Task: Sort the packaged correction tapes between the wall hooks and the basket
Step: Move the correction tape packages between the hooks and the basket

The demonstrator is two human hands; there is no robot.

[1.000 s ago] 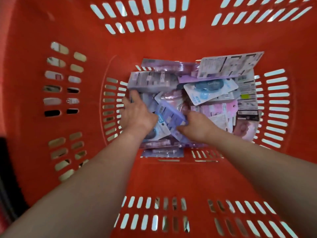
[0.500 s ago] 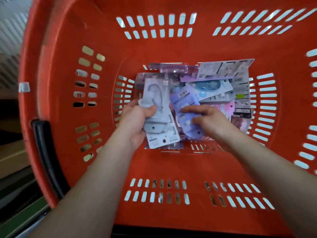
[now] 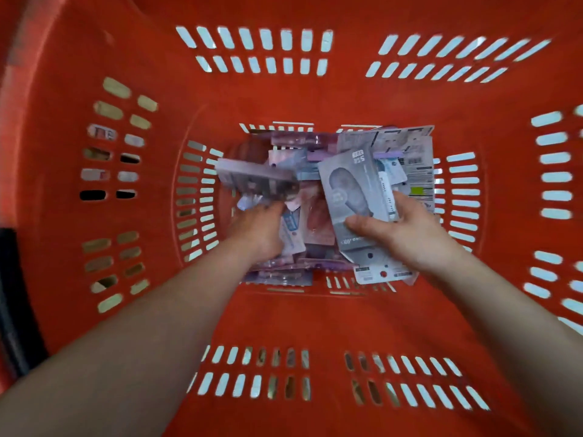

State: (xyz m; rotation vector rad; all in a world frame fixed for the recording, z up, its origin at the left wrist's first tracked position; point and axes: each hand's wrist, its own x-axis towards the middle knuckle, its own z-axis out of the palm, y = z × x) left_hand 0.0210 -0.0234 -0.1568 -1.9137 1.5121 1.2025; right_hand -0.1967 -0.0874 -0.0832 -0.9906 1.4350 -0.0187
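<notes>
Reaching into the basket (image 3: 284, 310), right hand (image 3: 407, 231) grips grey pack (image 3: 350, 190), left hand (image 3: 258, 228) pinches purple pack (image 3: 255, 181).

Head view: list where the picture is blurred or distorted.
Head view: motion blur smears the purple package above the left hand and streaks the slots of the red basket, worst top right; the grey package in the right hand is sharper, its small print unreadable; the wide lens bows the basket walls.
</notes>
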